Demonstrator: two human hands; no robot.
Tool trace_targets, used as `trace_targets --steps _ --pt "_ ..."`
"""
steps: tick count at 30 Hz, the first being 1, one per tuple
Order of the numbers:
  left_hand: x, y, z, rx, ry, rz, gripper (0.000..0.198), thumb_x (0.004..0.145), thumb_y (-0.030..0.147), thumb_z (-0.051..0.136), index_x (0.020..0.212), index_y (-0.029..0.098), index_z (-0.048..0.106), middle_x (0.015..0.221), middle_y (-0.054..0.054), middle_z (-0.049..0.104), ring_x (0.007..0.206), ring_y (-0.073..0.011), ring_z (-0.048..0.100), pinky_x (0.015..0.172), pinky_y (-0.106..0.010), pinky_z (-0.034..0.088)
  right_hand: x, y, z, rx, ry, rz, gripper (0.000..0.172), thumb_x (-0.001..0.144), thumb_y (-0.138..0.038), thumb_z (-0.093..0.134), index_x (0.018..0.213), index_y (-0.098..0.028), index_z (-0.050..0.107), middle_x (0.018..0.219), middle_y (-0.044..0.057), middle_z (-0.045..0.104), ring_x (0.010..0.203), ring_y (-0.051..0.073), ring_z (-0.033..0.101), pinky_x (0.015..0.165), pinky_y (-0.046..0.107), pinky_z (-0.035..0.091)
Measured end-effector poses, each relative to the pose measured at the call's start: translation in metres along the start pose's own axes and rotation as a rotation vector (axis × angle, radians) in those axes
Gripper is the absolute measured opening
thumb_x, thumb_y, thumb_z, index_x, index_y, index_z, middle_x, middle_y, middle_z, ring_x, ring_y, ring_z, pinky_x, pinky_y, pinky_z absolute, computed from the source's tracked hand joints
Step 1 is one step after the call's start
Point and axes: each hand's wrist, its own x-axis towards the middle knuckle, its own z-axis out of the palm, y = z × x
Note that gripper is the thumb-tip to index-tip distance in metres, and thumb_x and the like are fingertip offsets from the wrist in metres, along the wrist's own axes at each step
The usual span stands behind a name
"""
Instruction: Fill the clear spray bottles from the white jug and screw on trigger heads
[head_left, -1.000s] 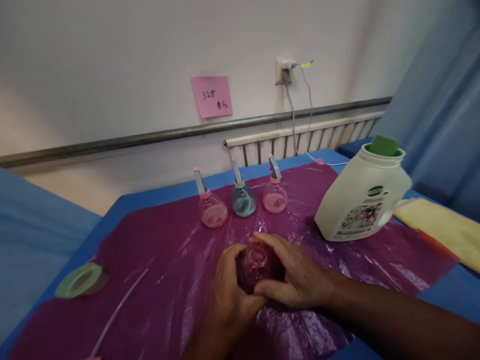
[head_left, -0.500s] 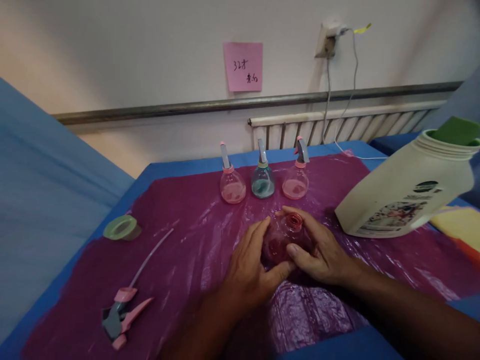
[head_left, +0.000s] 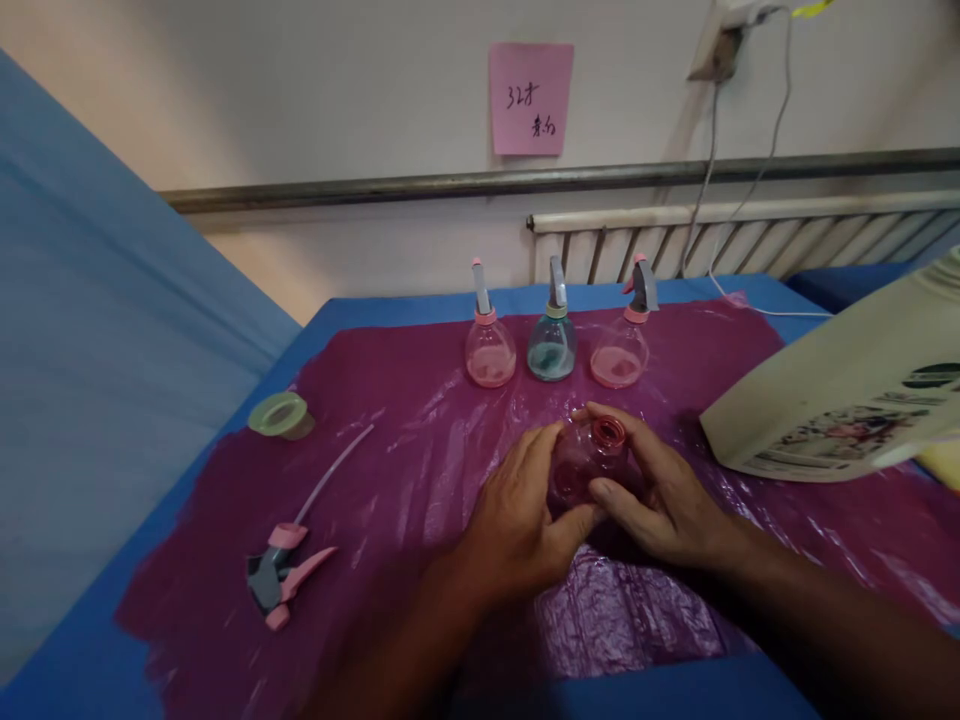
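Observation:
Between my two hands is a clear pinkish spray bottle (head_left: 581,465) without its top, its red-looking open neck facing up and towards me. My left hand (head_left: 529,510) curves round its left side, and my right hand (head_left: 660,490) wraps its right side with the thumb across the front. A loose grey and pink spray head (head_left: 277,575) with a thin dip tube lies at the left. Behind my hands stand two pink spray bottles (head_left: 491,352) (head_left: 619,352) and a green one (head_left: 552,346), each holding some liquid with its spray head on.
A pale green cup (head_left: 283,415) sits at the left. At the right, a large cream jug (head_left: 832,400) stands tilted in view. Purple plastic sheeting (head_left: 390,520) covers the blue table. A wall socket (head_left: 716,50) with hanging cables, a rail and a radiator (head_left: 637,222) are behind.
The view has shifted, so everything on the table appears slightly higher and most things further right. Both hands keep their hold on the topless bottle.

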Motion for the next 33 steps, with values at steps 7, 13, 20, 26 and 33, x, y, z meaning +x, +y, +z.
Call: trace_targets --steps 7,13,20,26,33 --pt "-0.001 0.004 -0.001 0.033 -0.036 -0.043 0.08 0.103 0.04 0.078 0.17 0.026 0.038 0.169 -0.018 0.057 0.155 -0.0404 0.06 0.13 -0.064 0.051 0.0 0.002 -0.001 -0.025 -0.029 -0.032 0.076 0.108 -0.039 0.072 0.175 -0.03 0.039 0.166 0.017 0.063 0.151 0.036 0.066 0.125 0.057 0.058" --pt "0.001 0.004 -0.001 0.043 -0.016 -0.058 0.056 0.106 0.036 0.07 0.158 0.022 0.052 0.154 -0.017 0.068 0.143 -0.0362 0.068 0.122 -0.06 0.057 0.004 -0.001 0.0 -0.016 -0.03 -0.034 0.064 0.109 -0.035 0.07 0.168 -0.03 0.047 0.154 0.014 0.071 0.139 0.032 0.073 0.119 0.053 0.062" --pt "0.002 -0.013 0.008 0.0 -0.027 -0.084 0.087 0.095 0.047 0.089 0.167 0.023 0.047 0.165 -0.02 0.063 0.151 -0.0421 0.064 0.127 -0.066 0.052 0.006 0.003 -0.005 0.013 -0.057 0.03 0.062 0.109 -0.041 0.07 0.167 -0.028 0.05 0.159 0.015 0.069 0.143 0.034 0.07 0.121 0.056 0.059" --pt "0.002 -0.014 0.011 0.027 -0.007 -0.05 0.104 0.092 0.058 0.092 0.175 0.027 0.038 0.169 -0.02 0.059 0.154 -0.044 0.062 0.127 -0.066 0.054 0.003 0.005 -0.004 0.036 -0.032 0.053 0.062 0.111 -0.043 0.069 0.168 -0.031 0.049 0.16 0.013 0.069 0.145 0.032 0.069 0.121 0.054 0.058" --pt "0.003 -0.01 0.01 -0.007 0.019 -0.029 0.097 0.092 0.055 0.093 0.171 0.028 0.044 0.162 -0.018 0.065 0.147 -0.0416 0.067 0.122 -0.063 0.057 0.004 0.001 -0.005 0.065 -0.081 -0.004 0.065 0.112 -0.042 0.068 0.172 -0.034 0.045 0.166 0.012 0.065 0.15 0.031 0.066 0.126 0.053 0.056"
